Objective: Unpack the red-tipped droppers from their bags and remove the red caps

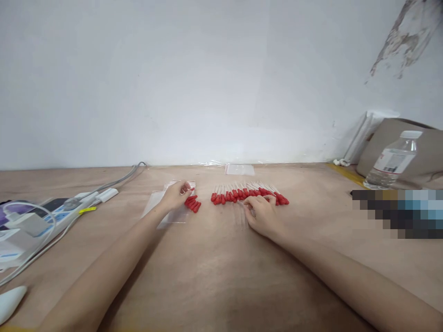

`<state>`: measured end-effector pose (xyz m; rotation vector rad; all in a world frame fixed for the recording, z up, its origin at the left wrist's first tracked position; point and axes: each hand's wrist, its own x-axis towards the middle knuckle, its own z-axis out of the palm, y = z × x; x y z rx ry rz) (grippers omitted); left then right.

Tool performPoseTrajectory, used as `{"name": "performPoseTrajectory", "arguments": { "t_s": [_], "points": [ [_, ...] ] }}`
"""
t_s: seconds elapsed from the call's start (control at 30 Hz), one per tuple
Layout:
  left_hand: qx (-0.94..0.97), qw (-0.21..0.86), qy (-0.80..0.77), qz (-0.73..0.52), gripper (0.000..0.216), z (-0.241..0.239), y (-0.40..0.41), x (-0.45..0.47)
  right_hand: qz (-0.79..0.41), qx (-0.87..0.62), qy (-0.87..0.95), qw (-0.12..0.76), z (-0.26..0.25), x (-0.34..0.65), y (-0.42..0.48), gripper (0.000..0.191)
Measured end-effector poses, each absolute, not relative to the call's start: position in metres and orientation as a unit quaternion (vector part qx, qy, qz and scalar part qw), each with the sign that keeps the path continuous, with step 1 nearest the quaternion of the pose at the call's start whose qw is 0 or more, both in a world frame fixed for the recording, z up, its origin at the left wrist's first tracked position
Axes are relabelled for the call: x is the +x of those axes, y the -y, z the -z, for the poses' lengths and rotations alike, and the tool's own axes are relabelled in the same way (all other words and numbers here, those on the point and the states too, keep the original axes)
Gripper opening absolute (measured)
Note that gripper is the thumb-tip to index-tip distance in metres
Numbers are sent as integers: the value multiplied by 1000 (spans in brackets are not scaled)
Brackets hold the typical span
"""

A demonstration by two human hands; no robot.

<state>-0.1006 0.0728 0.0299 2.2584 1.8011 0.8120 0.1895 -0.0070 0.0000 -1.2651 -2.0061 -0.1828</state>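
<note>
A row of pale thin sticks with red tips [238, 194] lies in the middle of the table. My right hand [263, 214] rests at the near side of this row, fingers bent down among the red tips; what they pinch, if anything, is hidden. Thin clear strips [239, 217] lie beside its fingertips. Further left, my left hand [176, 196] has its thumb and fingers closed on a small red-tipped stick [192, 189]. Just below it lies a small group of red tips [194, 204], on or beside clear plastic bags [175, 219].
Another clear bag [239, 169] lies near the wall. On the left are a power strip [58, 216] with plugs and cables, and a white rounded object [12, 302]. To the right stand a water bottle [392, 159] and a cardboard box [375, 145], near a pixelated area.
</note>
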Motion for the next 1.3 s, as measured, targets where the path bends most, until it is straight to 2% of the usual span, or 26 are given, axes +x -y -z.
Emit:
{"name": "performPoseTrajectory", "arguments": {
  "t_s": [0.1, 0.3, 0.5, 0.63, 0.8, 0.97, 1.13, 1.3],
  "points": [
    [739, 76, -625, -239, 13, -23, -80, -102, 77, -504, 773, 378, 4, 185, 4, 10],
    [719, 71, -652, -230, 16, -27, -75, -104, 97, -496, 780, 369, 9, 180, 5, 13],
    [739, -7, -616, -272, 18, -37, -63, -85, 98, -457, 813, 347, 10, 177, 10, 12],
    [797, -58, -544, -257, 23, -36, -58, -59, 106, -443, 830, 321, 10, 176, 14, 22],
    [810, -42, -547, -205, 34, -31, -59, -33, 112, -429, 842, 308, 10, 181, 17, 35],
    [810, -44, -558, -173, 33, -28, -66, -25, 91, -431, 844, 305, 9, 184, 19, 39],
    [784, -82, -577, -216, 29, -33, -57, -29, 85, -430, 833, 338, 10, 184, 21, 39],
    [810, -122, -491, -297, 21, -26, -18, -45, 153, -418, 791, 420, 18, 200, 23, 40]
  ]
}}
